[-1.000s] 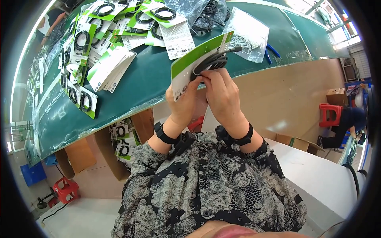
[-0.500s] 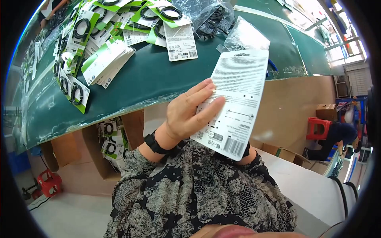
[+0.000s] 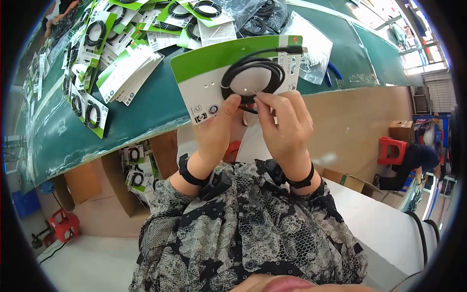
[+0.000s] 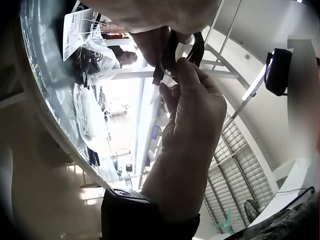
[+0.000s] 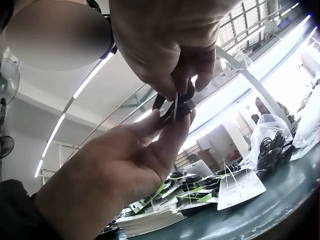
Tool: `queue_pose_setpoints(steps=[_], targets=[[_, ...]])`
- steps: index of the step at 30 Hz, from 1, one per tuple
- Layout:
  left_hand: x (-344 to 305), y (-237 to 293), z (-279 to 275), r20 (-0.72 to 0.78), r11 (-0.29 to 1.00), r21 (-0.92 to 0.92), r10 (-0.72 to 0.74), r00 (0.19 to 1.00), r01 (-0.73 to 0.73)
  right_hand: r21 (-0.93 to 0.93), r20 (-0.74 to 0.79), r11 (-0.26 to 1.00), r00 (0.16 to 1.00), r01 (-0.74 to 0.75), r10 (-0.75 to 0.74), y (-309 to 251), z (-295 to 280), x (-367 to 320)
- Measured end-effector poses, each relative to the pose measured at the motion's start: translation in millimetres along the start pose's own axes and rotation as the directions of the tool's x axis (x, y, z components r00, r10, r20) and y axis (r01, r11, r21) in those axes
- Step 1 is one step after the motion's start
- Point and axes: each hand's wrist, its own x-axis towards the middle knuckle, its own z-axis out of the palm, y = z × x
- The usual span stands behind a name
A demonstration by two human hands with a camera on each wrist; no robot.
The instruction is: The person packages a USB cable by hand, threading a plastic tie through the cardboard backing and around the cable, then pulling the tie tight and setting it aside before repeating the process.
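In the head view a green and white card [image 3: 194,80] faces up, with a coiled black cable [image 3: 278,73] lying on its front. The left hand [image 3: 214,131] holds the card's lower edge, its thumb against the coil. At the coil's lower side the right hand [image 3: 289,126] pinches a thin pale tie between thumb and fingers. The left wrist view shows the right hand [image 4: 187,120] close to the dark cable. In the right wrist view both hands meet at the coil, the left hand [image 5: 125,165] below and the right hand [image 5: 165,45] above.
On the green table [image 3: 160,97] lie many carded cables [image 3: 95,34], a stack of cards [image 3: 129,73], a clear bag of white ties [image 3: 311,48] and blue-handled pliers [image 3: 334,72]. Below are a cardboard box [image 3: 121,185] and a red stool [image 3: 63,225]. Another person [image 3: 413,163] is at right.
The card has been turned from its printed back to its front, cable side up. The right hand, mostly hidden behind the card half a second ago, is in sight at the coil.
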Motion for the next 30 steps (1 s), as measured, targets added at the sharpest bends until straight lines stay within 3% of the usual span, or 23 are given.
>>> queue_pose_setpoints(steps=[3,15,22,30], targets=[[3.8,-1.5,-0.4,-0.055,0.992,-0.095,-0.084,0.995,0.079,-0.124,0.041,0.982,0.990,0.142,-0.137,0.7,-0.9,9.0],[4.5,-3.1,-3.6,-0.041,0.997,-0.026,-0.069,0.997,0.068,-0.161,0.158,0.973,0.977,0.167,-0.142,3.6,0.0,13.2],[3.5,-8.4,-3.8,-0.062,0.992,0.118,0.046,0.997,-0.038,-0.194,0.200,0.966,0.971,0.174,-0.135,1.1,-1.9,13.9],[-0.1,-9.8,-2.0,-0.046,0.984,0.169,0.061,0.997,-0.052,-0.226,0.215,0.954,0.965,0.197,-0.148,3.6,0.1,14.2]])
